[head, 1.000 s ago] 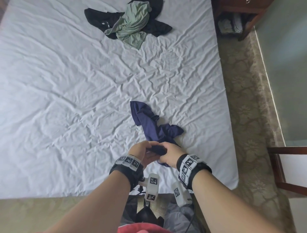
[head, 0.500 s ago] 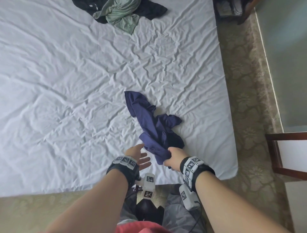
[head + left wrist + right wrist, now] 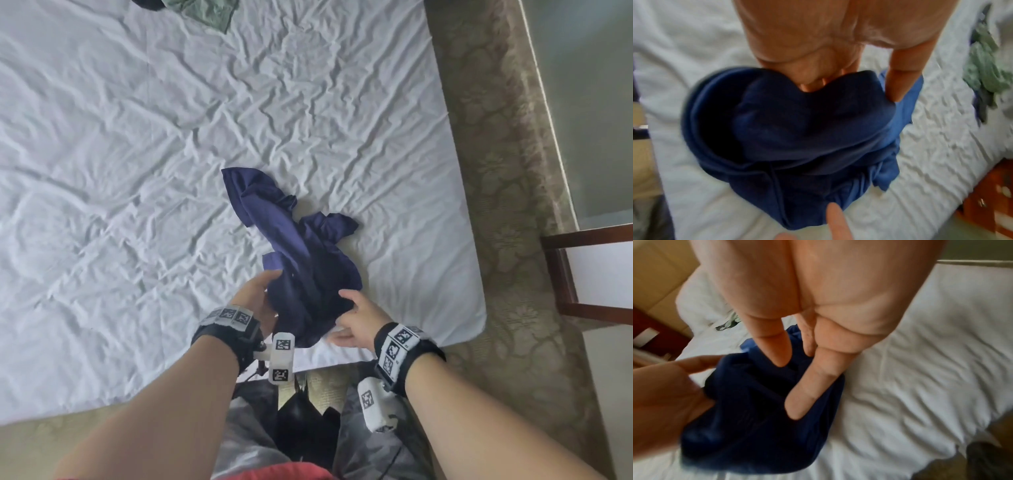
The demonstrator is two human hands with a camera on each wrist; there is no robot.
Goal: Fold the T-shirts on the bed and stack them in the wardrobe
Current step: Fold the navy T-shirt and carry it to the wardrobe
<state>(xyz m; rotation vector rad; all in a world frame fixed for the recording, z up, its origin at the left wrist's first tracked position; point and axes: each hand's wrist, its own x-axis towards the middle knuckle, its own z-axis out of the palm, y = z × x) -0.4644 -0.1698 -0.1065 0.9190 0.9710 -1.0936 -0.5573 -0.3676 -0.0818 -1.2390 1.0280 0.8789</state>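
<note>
— Head view first: what have your hands got?

— Your left hand (image 3: 255,299) and right hand (image 3: 356,317) sit on either side of the navy T-shirt (image 3: 301,260), which lies crumpled near the foot edge of the bed (image 3: 137,171). Your left fingers (image 3: 812,76) are curled into a bunched fold of the cloth, thumb pressed against it. On the right, your thumb and fingers (image 3: 807,394) are dug into the dark fabric, clamping a gather of it.

— Where does the shirt run from there?

— It trails away from you across the white sheet, one twisted end lying flat further up the bed, another flap off to the right.

— Anything around you?

— Close in, your legs stand against the bed's edge. Patterned carpet (image 3: 507,171) runs along the right side of the bed, and a dark wooden frame (image 3: 561,274) stands on it just beyond the bed's corner. Nothing lies between your hands and the shirt.

— And at the far end?

— A green T-shirt (image 3: 209,13) lies over a dark garment (image 3: 150,3) at the far end of the bed, well apart from the navy one and cut off by the frame edge.
</note>
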